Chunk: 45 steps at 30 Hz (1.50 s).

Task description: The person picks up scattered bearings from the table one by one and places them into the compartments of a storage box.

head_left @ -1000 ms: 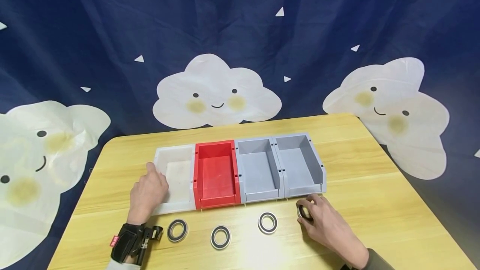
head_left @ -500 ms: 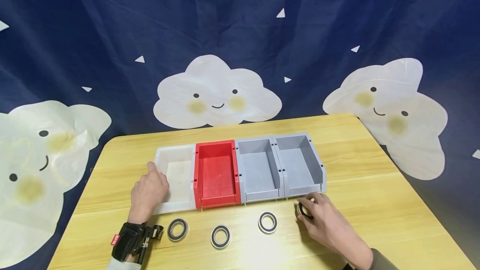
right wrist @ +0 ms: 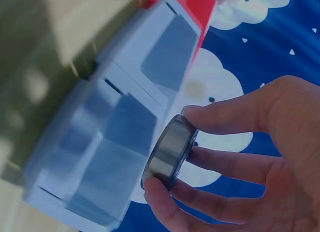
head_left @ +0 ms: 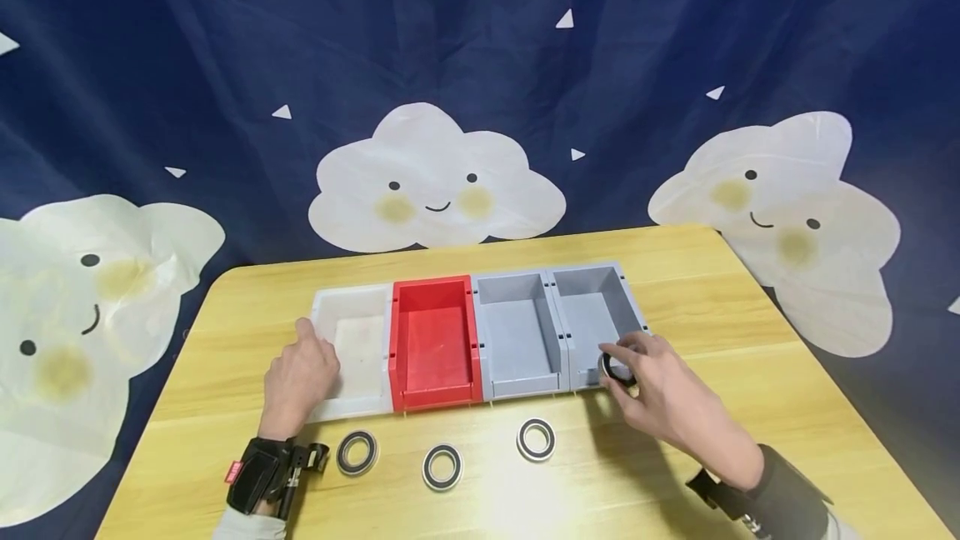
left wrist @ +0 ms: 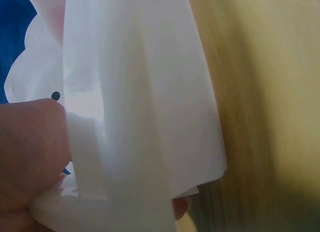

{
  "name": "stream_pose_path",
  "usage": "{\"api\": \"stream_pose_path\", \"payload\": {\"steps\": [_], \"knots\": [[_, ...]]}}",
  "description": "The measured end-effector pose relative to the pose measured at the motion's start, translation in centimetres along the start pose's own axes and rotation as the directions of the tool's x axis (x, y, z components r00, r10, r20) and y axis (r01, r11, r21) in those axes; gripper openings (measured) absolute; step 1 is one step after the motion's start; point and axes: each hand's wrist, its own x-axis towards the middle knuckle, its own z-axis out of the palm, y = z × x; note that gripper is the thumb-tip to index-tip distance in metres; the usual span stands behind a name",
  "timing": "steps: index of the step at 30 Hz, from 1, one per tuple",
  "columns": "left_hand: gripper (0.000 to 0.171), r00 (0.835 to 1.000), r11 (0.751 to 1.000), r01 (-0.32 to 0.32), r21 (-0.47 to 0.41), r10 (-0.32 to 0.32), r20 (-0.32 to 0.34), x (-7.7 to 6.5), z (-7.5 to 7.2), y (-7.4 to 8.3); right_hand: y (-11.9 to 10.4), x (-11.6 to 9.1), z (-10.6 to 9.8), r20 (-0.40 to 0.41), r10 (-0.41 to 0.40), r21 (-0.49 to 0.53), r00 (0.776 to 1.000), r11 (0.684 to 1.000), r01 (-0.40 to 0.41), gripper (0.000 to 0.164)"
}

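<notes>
My right hand (head_left: 663,386) pinches a ball bearing (right wrist: 170,151) by its rim between thumb and fingers. In the head view this bearing is raised over the front edge of the right-hand grey bin (head_left: 592,319). At the far left, my left hand (head_left: 300,377) grips the left wall of the white bin (head_left: 360,348); the left wrist view shows the thumb on one side of that wall (left wrist: 125,107) and a fingertip on the other. Three more bearings lie flat on the table in front of the bins: a left one (head_left: 357,452), a middle one (head_left: 442,467) and a right one (head_left: 536,439).
A red bin (head_left: 435,344) and a second grey bin (head_left: 517,332) stand between the white bin and the right-hand grey bin, all side by side in a row. They stand on a wooden table (head_left: 750,357). Behind it hangs a blue curtain (head_left: 480,40) with clouds.
My right hand has lifted the bearing off the table and carried it up and forward to the right-hand grey bin's front edge. My left hand has stayed at the white bin.
</notes>
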Motion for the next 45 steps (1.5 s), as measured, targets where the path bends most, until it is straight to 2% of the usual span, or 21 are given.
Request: {"api": "stream_pose_path", "payload": {"steps": [6, 15, 27, 35, 45], "knots": [[0.030, 1.000, 1.000, -0.013, -0.008, 0.013, -0.028, 0.0, -0.1, 0.0, 0.2, 2.0, -1.0, -0.014, -0.024, 0.008, 1.000, 1.000, 0.024, 0.037], [0.031, 1.000, 1.000, 0.020, 0.001, -0.020, -0.024, -0.4, -0.2, -0.1, 0.7, 4.4, -2.3, 0.012, -0.063, 0.006, 0.998, 0.998, 0.063, 0.037], [0.033, 0.999, 0.999, 0.035, -0.008, -0.035, -0.032, -1.2, 0.0, 0.4, 2.6, 7.1, -3.5, 0.009, -0.090, 0.036, 0.996, 0.995, 0.090, 0.031], [0.031, 0.999, 1.000, 0.027, -0.012, -0.027, -0.020, -1.2, 0.2, 1.4, 3.7, 7.8, -3.2, 0.044, -0.073, 0.034, 0.996, 0.997, 0.071, 0.025], [0.028, 0.999, 1.000, 0.008, 0.000, -0.008, -0.037, -1.3, 0.4, 1.8, 4.8, 8.4, -1.8, 0.158, -0.028, 0.059, 0.987, 0.998, 0.019, 0.022]]}}
